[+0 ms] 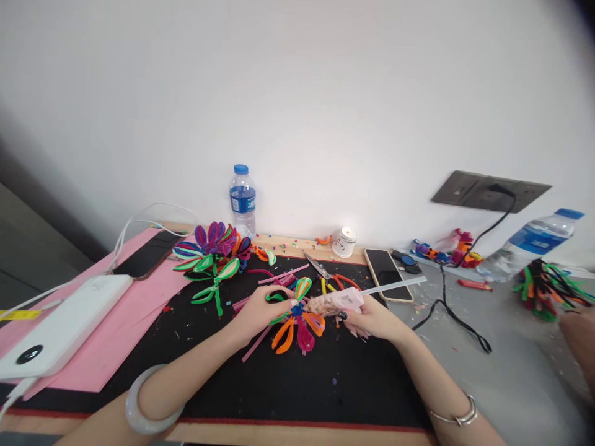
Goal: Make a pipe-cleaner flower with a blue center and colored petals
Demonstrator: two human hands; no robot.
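Right hand [372,319] gripped a pink glue gun [337,302], fingers wrapped around its handle, the nozzle pointing left at the centre of a pipe-cleaner flower [297,316]. A clear glue stick [395,285] stuck out of the gun's back toward the far right. Left hand [263,310] closed on the flower from the left, thumb and fingers pinching its green petals. The flower lay on the black mat [325,378], near its middle, with orange, pink and green loops spread around a blue centre.

Far left of the hands, a finished flower [211,254] of purple, green and blue loops rested on the mat's edge. Loose pink strips [279,277], scissors [316,265] and pliers [341,282] lay just beyond the hands. A phone [388,274] sat right of them, screen up.

A small water bottle [242,201] stood upright against the wall, cap on, about half full as far as could be told. A larger bottle [530,244] lay tilted at the far right, capped, water visible inside. A small white tub [344,241] stood near the wall; its contents could not be seen.

On the left, a white power bank [69,325] and another phone [149,254] rested on a pink sheet [125,322]. A black cable [458,316] ran from the wall socket [488,192] across the grey table.
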